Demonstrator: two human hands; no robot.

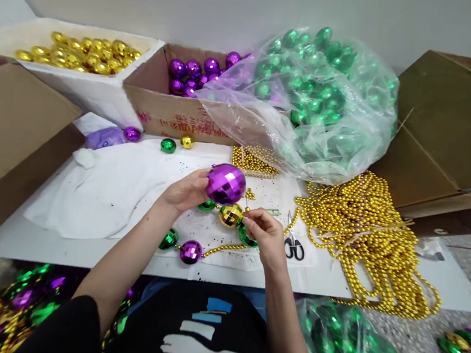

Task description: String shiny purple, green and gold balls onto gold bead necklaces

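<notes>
My left hand [189,189] is closed on a large shiny purple ball [226,184] with mirror-like facets, lifted above the table. My right hand [265,231] pinches at the side of a gold faceted ball [231,215]; whatever is between its fingertips is too small to make out. Partly behind the right fingers is a green ball [247,235]. Another green ball [207,204] shows under the purple one. Closer to my body, a smaller purple ball [191,252] joins a string of gold beads [222,249], with a green ball [169,239] beside it.
Black-handled scissors [294,248] and a heap of gold bead strands [365,231] lie to the right. Behind stand a white box of gold balls [142,55], a cardboard box of purple balls [151,99] and a clear bag of green balls [328,147]. Open cardboard boxes flank both sides.
</notes>
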